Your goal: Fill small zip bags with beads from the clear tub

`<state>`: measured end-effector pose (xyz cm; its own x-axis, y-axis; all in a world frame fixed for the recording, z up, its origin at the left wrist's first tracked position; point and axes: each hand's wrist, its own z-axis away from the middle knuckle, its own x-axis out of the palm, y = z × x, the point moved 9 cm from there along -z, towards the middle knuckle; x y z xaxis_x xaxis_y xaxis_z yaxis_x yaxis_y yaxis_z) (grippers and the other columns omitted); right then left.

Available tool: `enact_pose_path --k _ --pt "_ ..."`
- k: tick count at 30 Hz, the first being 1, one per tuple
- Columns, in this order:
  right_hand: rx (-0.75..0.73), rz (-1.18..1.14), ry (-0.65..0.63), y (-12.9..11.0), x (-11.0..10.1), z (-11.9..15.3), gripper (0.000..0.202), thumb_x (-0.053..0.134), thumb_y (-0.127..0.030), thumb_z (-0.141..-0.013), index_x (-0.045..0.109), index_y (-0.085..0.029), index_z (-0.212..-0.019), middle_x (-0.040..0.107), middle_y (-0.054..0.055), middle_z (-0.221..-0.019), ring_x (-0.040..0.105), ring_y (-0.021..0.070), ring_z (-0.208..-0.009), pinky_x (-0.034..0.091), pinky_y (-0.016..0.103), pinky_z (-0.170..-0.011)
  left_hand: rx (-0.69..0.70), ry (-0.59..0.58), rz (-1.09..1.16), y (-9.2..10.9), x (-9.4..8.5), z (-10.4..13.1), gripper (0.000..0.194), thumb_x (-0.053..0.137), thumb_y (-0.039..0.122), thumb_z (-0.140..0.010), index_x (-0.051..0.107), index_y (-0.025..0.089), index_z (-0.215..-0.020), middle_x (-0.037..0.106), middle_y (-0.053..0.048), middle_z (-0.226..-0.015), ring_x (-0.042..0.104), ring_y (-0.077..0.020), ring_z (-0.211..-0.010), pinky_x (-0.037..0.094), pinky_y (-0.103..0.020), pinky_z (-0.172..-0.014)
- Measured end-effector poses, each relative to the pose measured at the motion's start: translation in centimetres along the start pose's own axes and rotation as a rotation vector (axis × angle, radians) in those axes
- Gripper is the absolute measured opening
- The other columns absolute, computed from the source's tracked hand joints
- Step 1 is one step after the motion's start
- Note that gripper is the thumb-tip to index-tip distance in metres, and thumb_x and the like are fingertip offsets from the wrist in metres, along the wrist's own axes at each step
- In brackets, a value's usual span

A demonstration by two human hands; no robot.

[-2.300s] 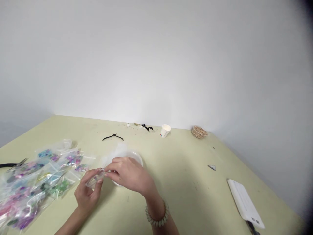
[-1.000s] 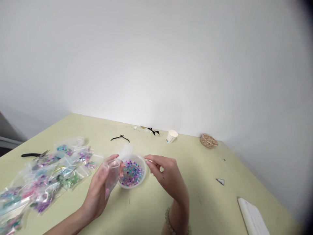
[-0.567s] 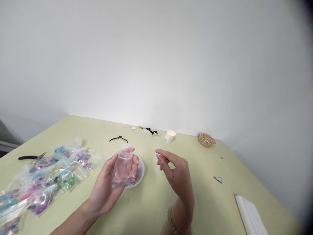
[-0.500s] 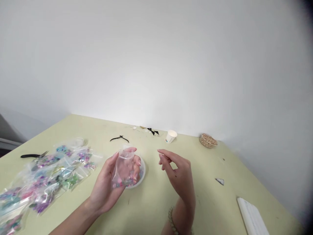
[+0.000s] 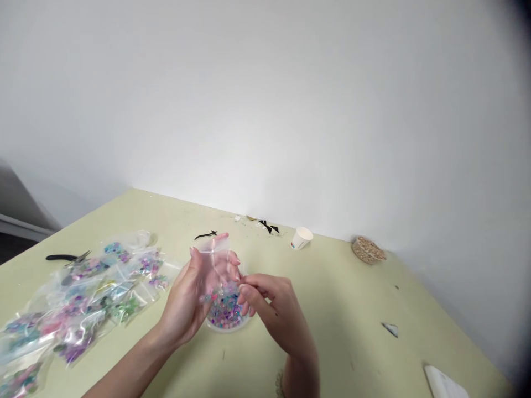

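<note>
My left hand (image 5: 182,301) is wrapped round a clear plastic bag (image 5: 214,271), its thumb on the near side and its fingers behind. Beads in pink, green and pale tones lie in the bag's lower end. Under it stands a round white bowl (image 5: 226,330) of mixed purple, blue and pink beads, partly covered by the bag and my hands. My right hand (image 5: 271,304) is closed in a pinch at the bag's lower right edge, above the bowl's right side. What its fingertips hold is too small to make out.
Several clear bags of coloured beads (image 5: 83,304) cover the table's left side. Black-handled pliers (image 5: 68,258) lie beside them, another black tool (image 5: 205,235) behind my left hand. Farther back are black scraps (image 5: 269,226), a paper cup (image 5: 302,237) and a tub of tan bits (image 5: 368,250). A white object (image 5: 443,382) lies front right.
My right hand has moved left and down to the bag. The bag has shifted up and right, uncovering more of the bowl's beads. The view has turned slightly left.
</note>
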<state>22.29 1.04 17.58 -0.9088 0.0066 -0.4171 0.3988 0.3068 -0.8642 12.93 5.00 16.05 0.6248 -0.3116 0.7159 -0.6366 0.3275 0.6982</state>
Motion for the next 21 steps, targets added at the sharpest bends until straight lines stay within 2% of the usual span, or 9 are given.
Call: enact_pose_path --k 3,7,11,13,16,21 --pt "0.047 -0.093 -0.055 0.7 1.0 -0.3 0.026 0.048 -0.031 -0.089 0.063 -0.015 -0.074 0.061 0.001 -0.062 0.057 0.0099 -0.053 0.046 0.018 -0.051 -0.053 0.009 0.01 -0.4 -0.1 0.0 0.056 0.053 0.051 -0.083 0.049 0.016 -0.125 0.068 -0.008 -0.086 0.065 -0.0212 -0.071 0.052 -0.031 -0.063" --pt "0.103 -0.164 -0.071 1.3 1.9 -0.6 0.036 0.042 -0.032 -0.092 0.055 -0.015 -0.062 0.057 0.0 -0.054 0.053 0.0084 -0.045 0.044 0.018 -0.046 -0.165 0.009 0.013 -1.5 -0.3 -0.3 0.055 0.05 0.052 -0.084 0.048 0.018 -0.128 0.068 -0.012 -0.099 0.066 -0.0249 -0.083 0.053 -0.033 -0.067" --pt "0.128 -0.141 0.018 1.5 1.8 -1.1 0.036 0.042 -0.033 -0.092 0.05 -0.016 -0.062 0.056 0.0 -0.054 0.051 0.0079 -0.044 0.042 0.018 -0.046 -0.169 0.096 -0.02 -1.5 -1.6 -0.9 0.049 0.05 0.048 -0.086 0.05 0.022 -0.127 0.066 -0.011 -0.113 0.06 -0.0259 -0.105 0.051 -0.032 -0.078" --pt "0.138 -0.125 0.099 1.7 1.3 -1.3 0.035 0.043 -0.035 -0.092 0.049 -0.016 -0.063 0.055 -0.001 -0.053 0.051 0.0078 -0.043 0.042 0.018 -0.046 -0.179 0.092 -0.056 -1.5 -1.8 -1.1 0.046 0.054 0.044 -0.084 0.054 0.022 -0.124 0.065 -0.01 -0.117 0.057 -0.0262 -0.112 0.05 -0.031 -0.081" --pt "0.15 -0.149 0.186 2.0 0.8 -1.4 0.035 0.042 -0.037 -0.092 0.048 -0.017 -0.064 0.055 -0.001 -0.052 0.05 0.0076 -0.041 0.041 0.018 -0.044 -0.203 0.035 -0.139 -1.7 -1.4 -1.1 0.041 0.065 0.033 -0.079 0.06 0.021 -0.118 0.063 -0.01 -0.121 0.056 -0.0267 -0.112 0.05 -0.03 -0.082" --pt "0.157 -0.261 0.19 1.7 1.0 -1.0 0.035 0.041 -0.039 -0.093 0.048 -0.016 -0.067 0.056 -0.001 -0.054 0.05 0.007 -0.04 0.039 0.017 -0.041 -0.186 0.035 -0.167 -1.5 -1.0 -0.3 0.037 0.067 0.029 -0.077 0.064 0.02 -0.113 0.063 -0.011 -0.12 0.06 -0.0276 -0.105 0.052 -0.032 -0.08"
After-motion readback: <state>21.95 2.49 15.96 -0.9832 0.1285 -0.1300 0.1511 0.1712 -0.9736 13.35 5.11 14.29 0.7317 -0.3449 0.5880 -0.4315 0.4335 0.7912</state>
